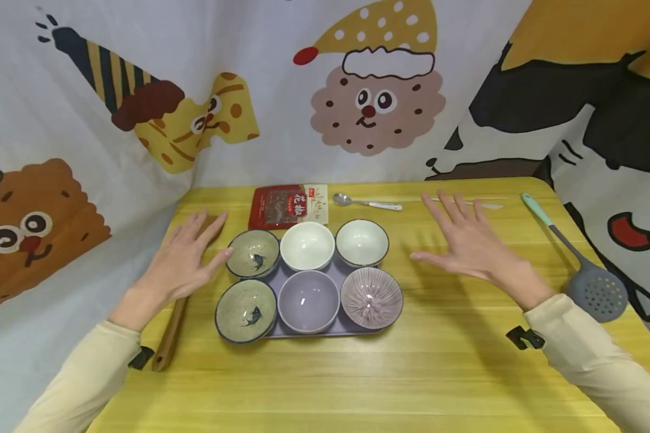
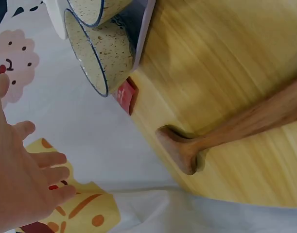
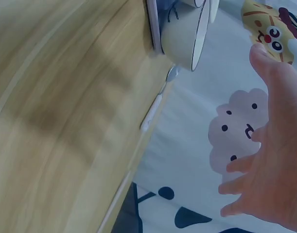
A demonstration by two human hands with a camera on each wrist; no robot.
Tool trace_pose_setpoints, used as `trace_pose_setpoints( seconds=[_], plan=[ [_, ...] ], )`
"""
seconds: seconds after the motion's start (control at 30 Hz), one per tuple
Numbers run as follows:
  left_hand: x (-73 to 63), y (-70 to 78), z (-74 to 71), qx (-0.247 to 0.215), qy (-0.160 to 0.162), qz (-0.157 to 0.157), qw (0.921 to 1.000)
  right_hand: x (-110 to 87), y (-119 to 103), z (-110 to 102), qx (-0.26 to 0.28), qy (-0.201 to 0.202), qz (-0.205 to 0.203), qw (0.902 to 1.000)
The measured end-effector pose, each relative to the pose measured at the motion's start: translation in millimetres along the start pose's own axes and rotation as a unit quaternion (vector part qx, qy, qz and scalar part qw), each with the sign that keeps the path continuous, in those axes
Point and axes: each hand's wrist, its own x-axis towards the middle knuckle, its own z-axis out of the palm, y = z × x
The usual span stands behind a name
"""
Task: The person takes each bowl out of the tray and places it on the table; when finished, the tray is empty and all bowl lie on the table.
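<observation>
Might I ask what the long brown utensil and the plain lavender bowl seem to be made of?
The long brown utensil looks like smooth wood, with faint grain. The round lavender bowl is probably glazed ceramic, judging by glossy highlights; plastic is possible.

long, plain sleeves in pale cream clothe both forearms: left sleeve (image 1: 83, 376), right sleeve (image 1: 598, 361), each lightly creased and ending in a cuff at the wrist. at the inner edge of each cuff, a small matte black fitting, left (image 1: 141, 358) and right (image 1: 524, 338), of angular outline; finer detail indistinct. left hand (image 1: 180, 264) and right hand (image 1: 468, 243) bare, with slender fingers.
</observation>
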Motion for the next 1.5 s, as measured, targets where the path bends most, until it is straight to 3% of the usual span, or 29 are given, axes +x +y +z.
trace_pose_setpoints(
  seconds=[0.13,0.27,0.43,0.6,0.9,1.1,1.33,1.5],
  plan=[
    [1.1,-3.5,8.2,-0.026,0.002,-0.005,0.9996,6.0,-4,7,0.022,-0.004,-0.003,0.9998],
    [2.7,-5.1,14.2,-0.065,-0.010,-0.014,0.9977,12.8,-10,15,0.076,-0.019,-0.007,0.9969],
    [4.8,-7.0,21.1,-0.132,-0.035,-0.049,0.9894,23.9,-17,26,0.148,-0.040,-0.025,0.9879],
    [7.5,-8.8,30.0,-0.182,-0.042,-0.057,0.9808,34.6,-18,38,0.192,-0.066,-0.037,0.9786],
    [5.9,-11.3,45.7,-0.281,-0.051,-0.078,0.9552,54.4,-23,54,0.225,-0.084,-0.091,0.9665],
    [2.1,-11.8,56.8,-0.320,-0.059,-0.078,0.9423,66.2,-28,61,0.256,-0.096,-0.113,0.9553],
    [-1.9,-13.1,69.3,-0.380,-0.062,-0.068,0.9204,75.5,-27,67,0.303,-0.134,-0.110,0.9373],
    [-3.3,-16.1,77.8,-0.400,-0.054,-0.065,0.9126,78.9,-25,73,0.329,-0.154,-0.103,0.9259]
  ],
)
